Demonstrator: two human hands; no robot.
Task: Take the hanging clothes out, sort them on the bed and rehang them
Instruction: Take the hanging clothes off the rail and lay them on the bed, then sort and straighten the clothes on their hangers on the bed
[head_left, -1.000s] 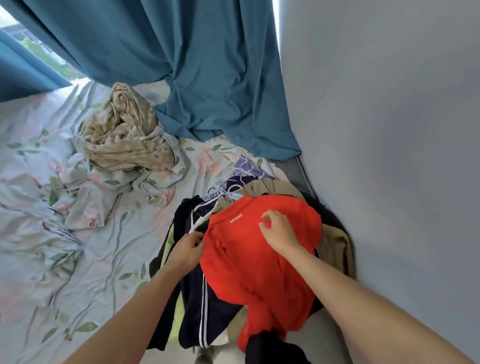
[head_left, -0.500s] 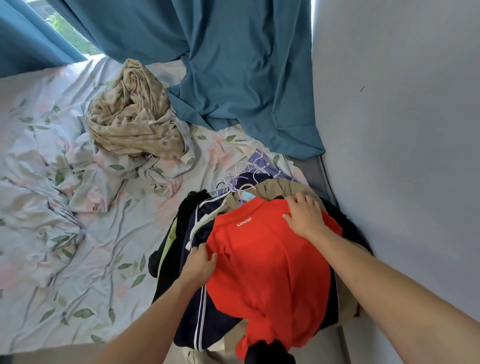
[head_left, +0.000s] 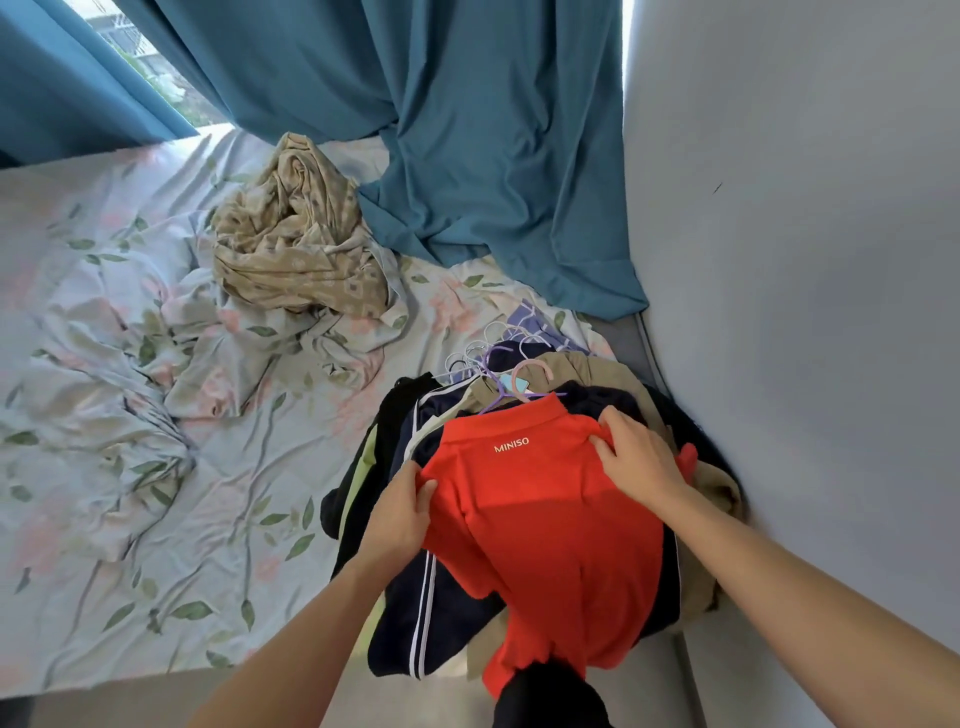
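Note:
A pile of clothes on hangers (head_left: 519, 374) lies at the bed's right corner beside the wall. On top is a red shirt (head_left: 545, 519) with white lettering below its collar. Under it show a navy garment with white stripes (head_left: 415, 613), black clothes (head_left: 384, 441) and tan ones (head_left: 576, 366). My left hand (head_left: 402, 512) grips the red shirt's left edge. On the right shoulder of the shirt, my right hand (head_left: 636, 457) bunches the cloth in curled fingers. Purple, pink and white hanger hooks stick out above the collar.
A floral bedsheet (head_left: 130, 467) covers the bed, crumpled at the left. A bundled tan patterned cloth (head_left: 296, 249) lies at the back. Teal curtains (head_left: 467, 130) hang down onto the bed's far edge. A grey wall (head_left: 805, 312) stands close on the right.
My right hand slid from the shirt's middle to its right shoulder. My left hand shifted along the left edge. The view moved in closer to the pile.

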